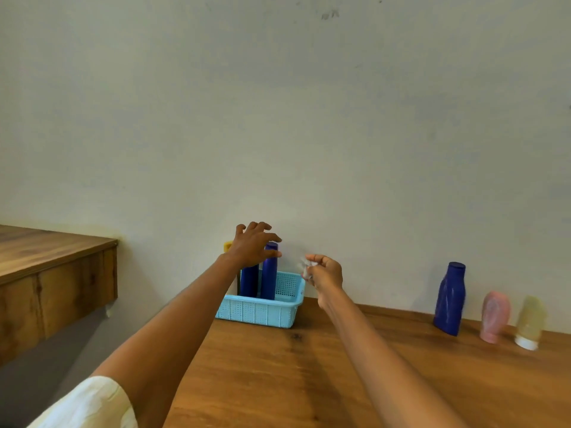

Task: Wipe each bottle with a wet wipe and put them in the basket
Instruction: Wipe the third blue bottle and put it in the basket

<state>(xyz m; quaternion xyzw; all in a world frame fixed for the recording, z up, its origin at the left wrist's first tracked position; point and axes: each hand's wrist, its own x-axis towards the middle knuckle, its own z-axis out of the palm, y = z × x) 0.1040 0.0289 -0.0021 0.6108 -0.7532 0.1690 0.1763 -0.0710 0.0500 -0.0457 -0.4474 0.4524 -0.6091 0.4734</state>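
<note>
Left hand (251,244) hovers, fingers spread, over a tall blue bottle (269,273) standing in the basket (262,312); contact unclear. Right hand (324,273), just right of basket, pinches the crumpled wet wipe (306,268). Three bottles remain far right of basket (likely light, slick plastic; grip mid-body).
</note>
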